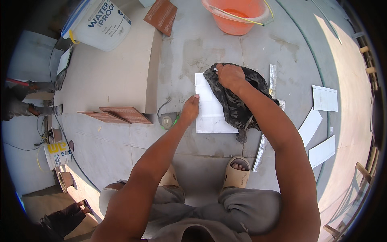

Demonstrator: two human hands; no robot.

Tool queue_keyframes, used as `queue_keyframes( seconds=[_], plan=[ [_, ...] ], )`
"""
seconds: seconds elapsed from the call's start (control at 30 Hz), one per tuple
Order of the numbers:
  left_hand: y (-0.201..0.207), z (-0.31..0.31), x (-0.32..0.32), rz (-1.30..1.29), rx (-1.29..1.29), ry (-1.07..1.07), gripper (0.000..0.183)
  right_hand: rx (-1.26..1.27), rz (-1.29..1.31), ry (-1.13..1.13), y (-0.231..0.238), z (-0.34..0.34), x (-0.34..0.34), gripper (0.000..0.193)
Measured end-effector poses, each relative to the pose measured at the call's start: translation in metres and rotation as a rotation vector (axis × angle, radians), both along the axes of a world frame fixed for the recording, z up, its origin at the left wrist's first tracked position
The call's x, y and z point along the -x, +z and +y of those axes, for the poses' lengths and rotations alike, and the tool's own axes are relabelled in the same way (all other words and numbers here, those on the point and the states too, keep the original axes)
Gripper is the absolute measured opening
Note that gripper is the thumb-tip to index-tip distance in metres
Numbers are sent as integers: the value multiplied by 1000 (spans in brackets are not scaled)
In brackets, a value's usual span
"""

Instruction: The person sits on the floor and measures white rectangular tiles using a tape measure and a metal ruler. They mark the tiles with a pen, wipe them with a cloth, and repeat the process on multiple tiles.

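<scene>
A white rectangular tile [209,109] lies in front of me, partly covered by a dark camouflage-patterned cloth [238,107]. At the tile's left edge my left hand [190,109] is closed, its thumb along the rim and its other fingers mostly hidden. My right hand [230,76] grips the bunched upper part of the cloth over the tile's upper right. Just left of my left hand a tape measure [167,120] sits on the floor. A metal straight bar [260,153] passes behind the cloth and my right forearm, showing above and below them.
An orange bucket [236,22] with a yellow handle stands ahead. At left are a white bucket [100,30], a large box-shaped block [109,76] and leaning brown tiles [125,115]. White tiles [324,98] lie at right by a hose [322,72]. Other people's legs [36,99] show far left.
</scene>
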State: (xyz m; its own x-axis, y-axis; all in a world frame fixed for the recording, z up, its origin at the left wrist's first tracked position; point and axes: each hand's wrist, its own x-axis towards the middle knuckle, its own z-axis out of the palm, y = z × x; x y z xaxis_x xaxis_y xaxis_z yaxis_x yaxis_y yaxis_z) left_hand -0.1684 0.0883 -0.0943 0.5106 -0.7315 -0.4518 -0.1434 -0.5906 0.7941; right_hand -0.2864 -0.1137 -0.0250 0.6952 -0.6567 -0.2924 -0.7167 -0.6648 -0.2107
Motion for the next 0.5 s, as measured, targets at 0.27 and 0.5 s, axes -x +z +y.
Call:
queue_keyframes(
  seconds=[0.27,0.5],
  plan=[
    [-2,-13,5,-142,-154,-1,54,161,128,-358,38,-77,110,28],
    [76,-42,18,-140,196,-28,57,-571,-368,-571,127,-24,110,40]
  ],
)
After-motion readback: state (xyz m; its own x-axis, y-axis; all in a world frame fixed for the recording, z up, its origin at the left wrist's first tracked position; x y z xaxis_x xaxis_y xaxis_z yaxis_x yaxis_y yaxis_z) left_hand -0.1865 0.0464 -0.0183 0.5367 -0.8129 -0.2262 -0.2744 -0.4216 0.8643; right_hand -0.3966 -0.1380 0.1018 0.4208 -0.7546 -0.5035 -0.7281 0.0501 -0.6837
